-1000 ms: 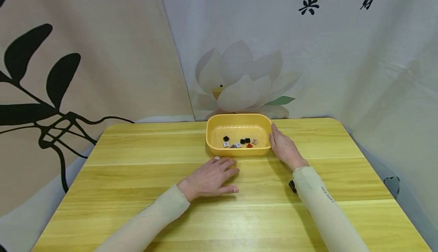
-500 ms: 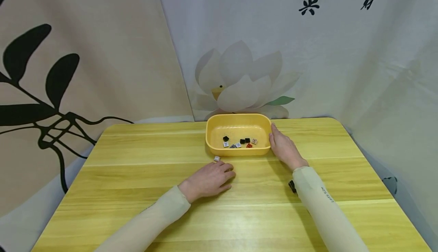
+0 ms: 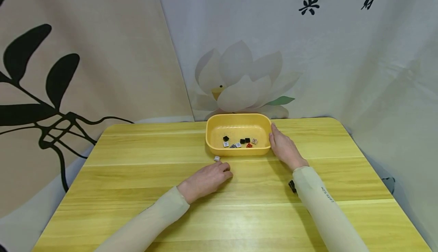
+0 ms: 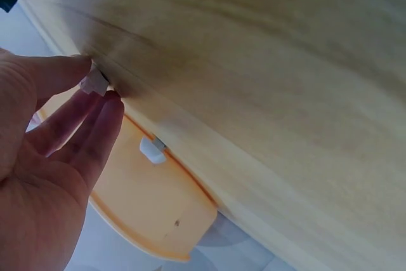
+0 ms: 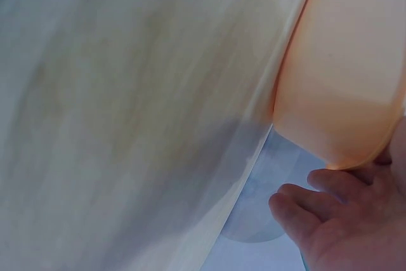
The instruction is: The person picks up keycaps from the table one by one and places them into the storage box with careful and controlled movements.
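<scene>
In the left wrist view my left hand (image 4: 51,138) pinches a small pale die (image 4: 95,82) between thumb and fingertips; the head view hides it. A white die (image 3: 217,158) lies on the table between my left hand (image 3: 207,179) and the yellow tray (image 3: 236,152). My right hand (image 3: 286,147) holds the tray's right end at the rim, its remaining fingers spread loosely outside the wall. Several small dice rest in the tray: a black many-sided one (image 3: 226,138), white cubes, black cubes (image 3: 247,140), a bluish pointed one (image 3: 233,146) and a red one (image 3: 249,145).
The tray stands near the far edge of the wooden table (image 3: 273,225). A printed cloth (image 3: 342,54) hangs behind it. A small black object (image 3: 292,186) shows beside the right sleeve (image 3: 325,206).
My left hand's spread fingers have drawn together and curled, and the hand has pulled slightly back. More of the white die before the tray shows. The right hand and tray stay put.
</scene>
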The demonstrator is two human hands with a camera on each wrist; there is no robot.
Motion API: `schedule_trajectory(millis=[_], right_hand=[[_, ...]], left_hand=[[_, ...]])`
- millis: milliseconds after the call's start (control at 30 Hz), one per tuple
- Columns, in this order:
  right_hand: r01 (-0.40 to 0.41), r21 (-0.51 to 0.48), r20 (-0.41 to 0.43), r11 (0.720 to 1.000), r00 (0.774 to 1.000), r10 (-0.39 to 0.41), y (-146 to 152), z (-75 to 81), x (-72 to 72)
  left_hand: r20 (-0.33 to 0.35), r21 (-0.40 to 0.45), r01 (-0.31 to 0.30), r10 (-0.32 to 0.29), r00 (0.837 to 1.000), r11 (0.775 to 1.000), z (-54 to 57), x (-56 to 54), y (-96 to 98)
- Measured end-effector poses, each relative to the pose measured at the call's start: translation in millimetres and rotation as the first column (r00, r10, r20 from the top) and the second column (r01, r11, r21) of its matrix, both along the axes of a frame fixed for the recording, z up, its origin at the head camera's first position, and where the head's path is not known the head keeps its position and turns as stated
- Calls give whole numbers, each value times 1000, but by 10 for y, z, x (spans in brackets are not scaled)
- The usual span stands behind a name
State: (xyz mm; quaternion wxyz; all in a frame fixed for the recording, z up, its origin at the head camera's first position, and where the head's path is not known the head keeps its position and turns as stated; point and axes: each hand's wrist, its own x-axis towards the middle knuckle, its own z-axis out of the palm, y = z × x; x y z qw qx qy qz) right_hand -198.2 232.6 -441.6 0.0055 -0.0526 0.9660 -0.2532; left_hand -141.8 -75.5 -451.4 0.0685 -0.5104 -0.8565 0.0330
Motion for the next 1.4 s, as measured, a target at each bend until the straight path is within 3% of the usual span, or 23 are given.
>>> schedule_trajectory(millis=[633, 767, 900, 1067, 1400], right_hand=[[8, 1, -10, 1000, 1000, -8, -5, -16, 0], [6, 2, -15, 1000, 1000, -6, -2, -21, 2], [6, 5, -15, 1000, 1000, -6, 6, -28, -2], [4, 1, -11, 1000, 1000, -4, 10, -29, -8], [8, -3, -10, 1000, 1000, -8, 4, -26, -7]], left_hand=[[25, 20, -21, 20, 999, 1000, -6, 8, 6], [-18, 46, -7, 8, 1000, 999, 21, -5, 28], [-58, 117, 19, -12, 998, 993, 74, -31, 60], [-45, 221, 37, -28, 999, 975, 170, -93, 103], [35, 363, -36, 25, 999, 931, 421, -319, 196]])
